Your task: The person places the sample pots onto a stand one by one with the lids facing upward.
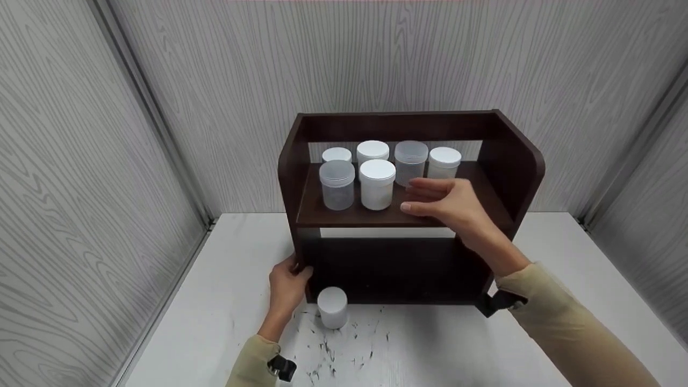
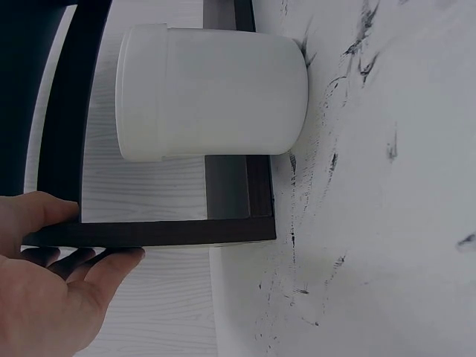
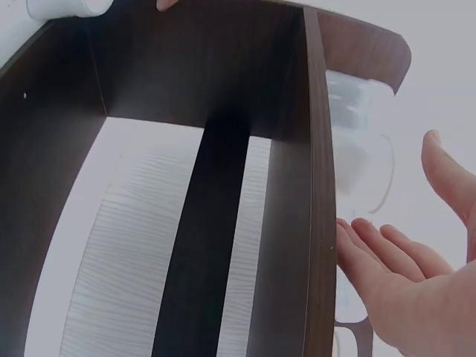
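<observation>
A dark brown two-tier wooden rack [image 1: 398, 127] stands on the white table. My left hand [image 1: 287, 287] grips its left side panel, thumb inside and fingers outside, as the left wrist view shows. Over the upper shelf, my right hand [image 1: 449, 204] has thumb and fingers spread apart, holding nothing. Nearest to it are a clear jar [image 1: 410, 167] and a white-lidded jar [image 1: 444, 161] in the back row. Further left at the front stand a white jar [image 1: 377, 189] and a clear jar [image 1: 338, 191]. Behind those, two white-lidded jars [image 1: 372, 149] are partly hidden.
A white jar [image 2: 216, 93] stands upright on the table before the rack's lower left corner, close to my left hand. Dark scuff marks streak the table [image 1: 408, 349] around it. Grey wood-patterned panels [image 1: 215, 64] enclose the back and sides.
</observation>
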A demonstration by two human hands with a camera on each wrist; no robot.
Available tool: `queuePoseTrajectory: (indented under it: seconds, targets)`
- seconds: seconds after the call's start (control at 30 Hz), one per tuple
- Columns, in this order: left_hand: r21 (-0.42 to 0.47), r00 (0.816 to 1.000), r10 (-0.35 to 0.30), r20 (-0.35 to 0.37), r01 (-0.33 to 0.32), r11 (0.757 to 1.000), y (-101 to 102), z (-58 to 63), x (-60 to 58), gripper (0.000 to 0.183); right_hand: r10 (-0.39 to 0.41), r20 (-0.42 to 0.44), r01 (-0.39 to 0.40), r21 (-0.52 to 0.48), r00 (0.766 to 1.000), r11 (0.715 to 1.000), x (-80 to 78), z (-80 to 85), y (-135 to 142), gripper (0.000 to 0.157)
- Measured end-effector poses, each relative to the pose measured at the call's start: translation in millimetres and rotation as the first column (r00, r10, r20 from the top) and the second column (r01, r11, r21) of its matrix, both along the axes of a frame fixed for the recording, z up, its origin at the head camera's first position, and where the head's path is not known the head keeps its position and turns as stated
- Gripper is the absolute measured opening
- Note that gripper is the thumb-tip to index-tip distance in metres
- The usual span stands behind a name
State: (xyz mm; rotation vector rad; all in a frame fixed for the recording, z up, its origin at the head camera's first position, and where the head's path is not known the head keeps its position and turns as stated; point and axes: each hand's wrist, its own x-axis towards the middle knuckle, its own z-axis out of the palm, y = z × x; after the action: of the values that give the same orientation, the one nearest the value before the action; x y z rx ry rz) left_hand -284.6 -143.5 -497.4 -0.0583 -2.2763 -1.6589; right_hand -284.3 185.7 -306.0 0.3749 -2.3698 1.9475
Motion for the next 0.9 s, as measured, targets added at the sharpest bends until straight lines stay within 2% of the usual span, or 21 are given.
queuePoseTrajectory:
  seconds: [0.2,0.47,0.67,0.9]
  targets:
    - [0.005,1.000,-0.001,0.012,0.001,1.000,0,0.1,0.9,0.042,-0.028,-0.036,0.025,-0.086,0.999,0.996,34.0,-13.6,17,0.060]
    - [0.012,0.999,-0.010,0.037,0.010,1.000,0,3.1,-0.2,0.049,-0.027,-0.012,0.027,-0.043,1.000,0.999,74.4,-39.2,34,0.055]
    - [0.011,1.000,0.003,0.030,-0.003,1.000,0,2.6,-0.1,0.047,-0.004,0.050,0.004,-0.007,0.999,1.000,95.4,-67.2,44,0.055]
    - [0.022,1.000,-0.007,0.026,0.006,1.000,0,0.9,0.0,0.047,0.003,0.087,-0.006,0.044,0.996,0.999,110.6,-102.8,57,0.056]
